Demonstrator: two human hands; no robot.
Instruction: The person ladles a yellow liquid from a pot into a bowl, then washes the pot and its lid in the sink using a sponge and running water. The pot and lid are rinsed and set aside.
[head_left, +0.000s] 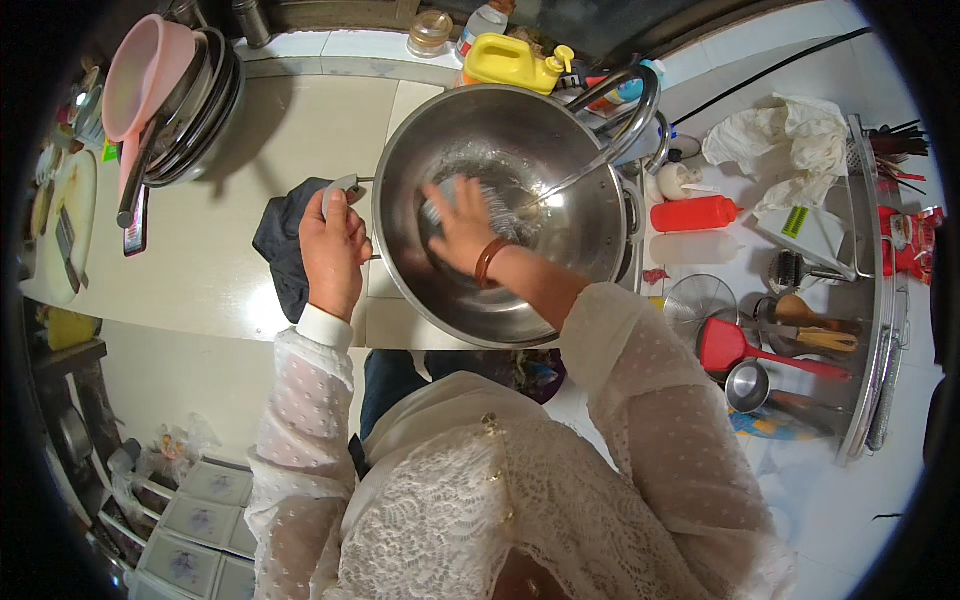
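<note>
A large stainless-steel wok (585, 277) stands before me with a little water in its bottom. My left hand (334, 251) grips its left loop handle (341, 187), thumb on top. A crumpled dark cloth (281, 247) lies beside and partly behind that hand. Inside the wok, my right hand (465, 232) is blurred, with fingers spread over what looks like a silvery metal scourer (496, 210). Palm and fingers hide much of it, so its grip is unclear. From a curved steel faucet (646, 97), a thin stream of water runs into the wok.
Stacked pans with a pink strainer (142, 75) stand at left, near a cutting board (64, 225) and knife (67, 247). Behind the wok lies a yellow pump bottle (517, 64). At right are a red squeeze bottle (694, 214), a red spatula (727, 345) and a skimmer (697, 296).
</note>
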